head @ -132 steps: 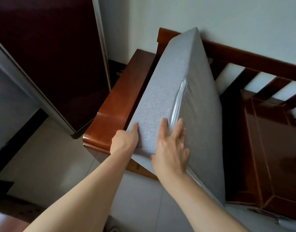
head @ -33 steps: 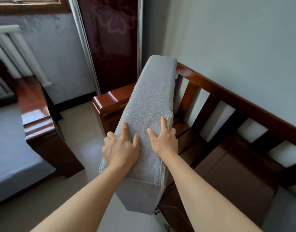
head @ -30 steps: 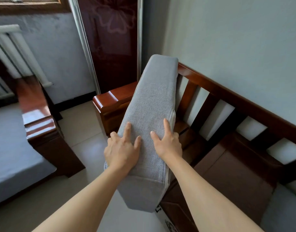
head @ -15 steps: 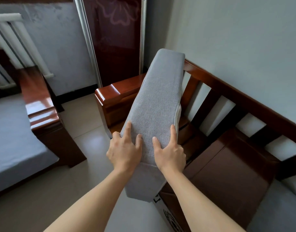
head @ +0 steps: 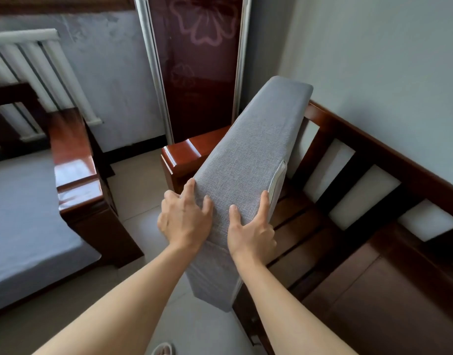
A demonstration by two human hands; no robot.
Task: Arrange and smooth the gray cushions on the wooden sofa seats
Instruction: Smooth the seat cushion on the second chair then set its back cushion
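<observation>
A thick gray cushion (head: pixel 256 149) stands on its edge, tilted over the left end of the wooden sofa, its narrow side facing me and a zipper along its right edge. My left hand (head: pixel 184 221) grips its left edge and my right hand (head: pixel 251 231) grips its right edge, near the lower end. The bare slatted sofa seat (head: pixel 348 278) lies to the right of the cushion. The cushion's far end reaches above the sofa backrest (head: pixel 374 149).
The sofa's wooden armrest (head: pixel 187 155) sits just behind the cushion. A second wooden seat with a gray cushion (head: pixel 23 221) stands at the left, with a tiled floor gap (head: pixel 143 198) between. A dark door (head: pixel 202 60) and a radiator (head: pixel 28 73) are behind.
The cushion has turned from leaning flat against the armrest to standing on edge with its narrow side toward me. Both hands stayed on it and the cushion swung slightly right over the last second.
</observation>
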